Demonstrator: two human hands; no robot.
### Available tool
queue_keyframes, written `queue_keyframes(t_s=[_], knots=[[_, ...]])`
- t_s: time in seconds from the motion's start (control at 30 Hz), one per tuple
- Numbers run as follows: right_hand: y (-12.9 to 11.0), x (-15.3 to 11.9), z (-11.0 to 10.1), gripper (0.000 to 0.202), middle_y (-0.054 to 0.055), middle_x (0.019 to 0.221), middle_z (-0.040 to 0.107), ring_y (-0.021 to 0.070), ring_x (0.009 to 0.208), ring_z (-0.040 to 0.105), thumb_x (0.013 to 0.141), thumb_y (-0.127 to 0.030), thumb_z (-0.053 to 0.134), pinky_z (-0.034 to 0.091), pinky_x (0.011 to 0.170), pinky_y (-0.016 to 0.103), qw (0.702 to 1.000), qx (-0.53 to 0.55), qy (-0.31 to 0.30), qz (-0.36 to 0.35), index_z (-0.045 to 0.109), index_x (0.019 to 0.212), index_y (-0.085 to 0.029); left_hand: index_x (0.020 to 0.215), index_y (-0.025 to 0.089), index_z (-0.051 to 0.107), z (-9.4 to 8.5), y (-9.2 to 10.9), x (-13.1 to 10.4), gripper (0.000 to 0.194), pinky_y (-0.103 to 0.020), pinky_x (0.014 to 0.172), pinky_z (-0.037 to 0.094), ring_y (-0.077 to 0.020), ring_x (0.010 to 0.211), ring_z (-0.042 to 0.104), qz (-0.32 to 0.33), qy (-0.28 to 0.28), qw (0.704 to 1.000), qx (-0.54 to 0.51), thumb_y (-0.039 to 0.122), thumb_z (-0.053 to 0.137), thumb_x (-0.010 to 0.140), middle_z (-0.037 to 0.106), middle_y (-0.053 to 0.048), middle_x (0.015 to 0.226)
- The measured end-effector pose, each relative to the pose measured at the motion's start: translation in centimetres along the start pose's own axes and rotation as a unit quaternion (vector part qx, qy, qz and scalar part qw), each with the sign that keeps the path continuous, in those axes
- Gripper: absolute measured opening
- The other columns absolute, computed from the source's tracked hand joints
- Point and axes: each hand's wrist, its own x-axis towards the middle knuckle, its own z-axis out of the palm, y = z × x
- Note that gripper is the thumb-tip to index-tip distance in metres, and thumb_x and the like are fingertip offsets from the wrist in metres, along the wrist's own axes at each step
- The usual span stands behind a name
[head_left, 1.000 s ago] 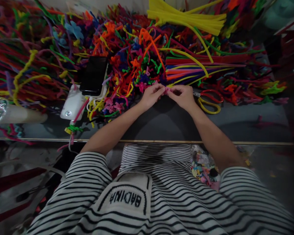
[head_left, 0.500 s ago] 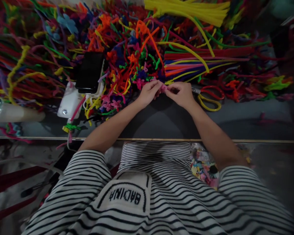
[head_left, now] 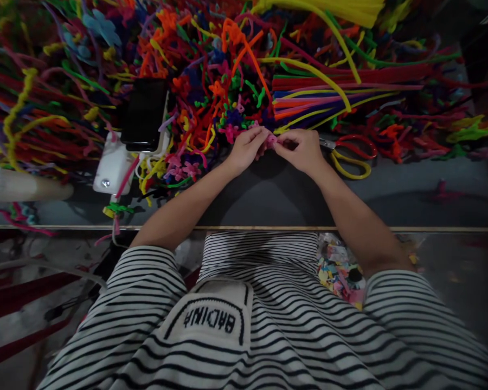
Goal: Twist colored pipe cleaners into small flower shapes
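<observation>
Between my two hands is a small pink fuzzy piece (head_left: 271, 141), held above the near part of the dark table. My left hand (head_left: 247, 150) pinches it from the left, fingers bent together. From the right, the thumb and fingertips of my right hand (head_left: 303, 153) close on the same piece. Its exact shape is partly hidden by the fingers. Just right of my right hand lie scissors (head_left: 352, 156) with one red and one yellow handle loop. A bundle of coloured pipe cleaners (head_left: 309, 100) lies beyond my hands.
Tangled pipe cleaners (head_left: 195, 81) cover the back and left of the table (head_left: 268, 200). A black phone (head_left: 144, 114), a white device (head_left: 113, 165) with a cable and a pale cone-like object (head_left: 32, 185) are at the left. Yellow strips (head_left: 350, 11) lie at the back.
Both hands stay closed on the pink piece, with the right fingers slightly shifted. The whole view has moved a little, so the table items appear slightly higher.
</observation>
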Motion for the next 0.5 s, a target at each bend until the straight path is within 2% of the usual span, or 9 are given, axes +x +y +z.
queue_keyframes(t_s=[0.13,0.33,0.5], knots=[[0.02,0.01,-0.03,0.026,0.004,0.072,0.072,0.0188,0.07,0.064,0.088,-0.048,0.078,0.054,0.071,0.036,1.0,0.006,0.001,0.007,0.075,0.08,-0.023,0.083,0.019,0.062,0.11,0.19,-0.08,0.033,-0.016,0.043,0.036,-0.0054,0.05,0.051,0.0,-0.001,1.0,0.012,0.041,0.058,0.107,0.054,0.004,0.065],[0.42,0.04,0.08,0.026,0.004,0.072,0.072,0.0194,0.07,0.066,0.088,-0.048,0.079,0.054,0.069,0.036,1.0,0.009,0.002,-0.005,0.076,0.08,-0.023,0.082,0.019,0.062,0.23,-0.06,0.02,0.042,-0.017,0.043,0.037,-0.0062,0.05,0.05,0.015,0.006,0.999,0.042,0.055,0.06,0.104,0.052,0.003,0.064],[0.47,0.06,0.1,0.027,0.005,0.072,0.072,0.019,0.067,0.064,0.088,-0.049,0.078,0.053,0.068,0.037,1.0,0.009,0.004,-0.012,0.076,0.078,-0.024,0.082,0.02,0.062,0.12,-0.27,0.14,0.046,-0.019,0.043,0.036,-0.0073,0.051,0.049,0.004,-0.001,1.0,0.017,0.062,0.063,0.1,0.053,0.002,0.065]])
